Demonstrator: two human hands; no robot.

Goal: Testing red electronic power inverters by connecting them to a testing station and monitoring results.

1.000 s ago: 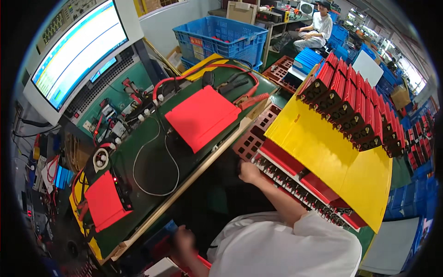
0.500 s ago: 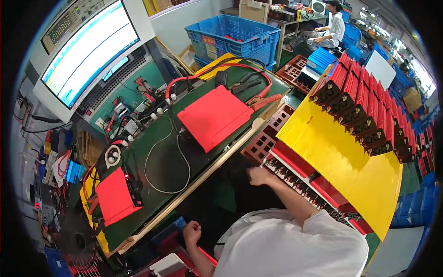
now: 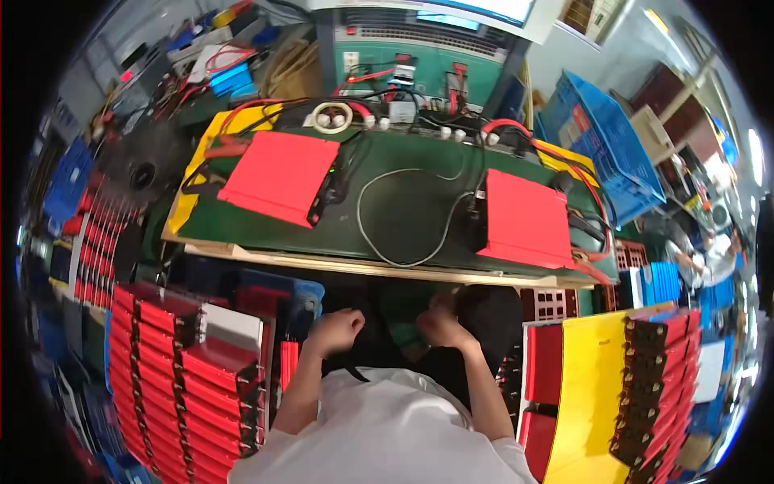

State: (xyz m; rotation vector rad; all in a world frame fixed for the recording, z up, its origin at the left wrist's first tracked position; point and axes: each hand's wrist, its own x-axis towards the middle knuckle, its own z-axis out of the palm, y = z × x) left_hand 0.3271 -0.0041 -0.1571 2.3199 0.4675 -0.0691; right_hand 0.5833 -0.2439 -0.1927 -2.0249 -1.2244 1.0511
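Two hands are seen, the left hand (image 3: 337,332) and the right hand (image 3: 442,326), both held in front of the white shirt (image 3: 387,436), on the near side of the green table (image 3: 403,153). Two flat red boxes are laid on the table, well apart: the left red box (image 3: 280,176) and the right red box (image 3: 528,219). One grey wire (image 3: 403,264) is looped between them, and one pale ring (image 3: 331,131) is set at the far side. One big blue crate (image 3: 605,149) is seen at the far right. More red boxes are stacked in a left pile (image 3: 161,379) and a right pile (image 3: 669,363), too crowded to be counted. The left fingers look bent and the right ones are blurred; whether either hand is open or closed cannot be told. Half a second ago, the right hand was held out by the yellow sheet (image 3: 584,387); now it has been brought near the left one. The view has been turned left. A dark gap is seen between the hands and the wooden edge (image 3: 387,270). Room is left between the hands, but the left arm is held near the left pile.
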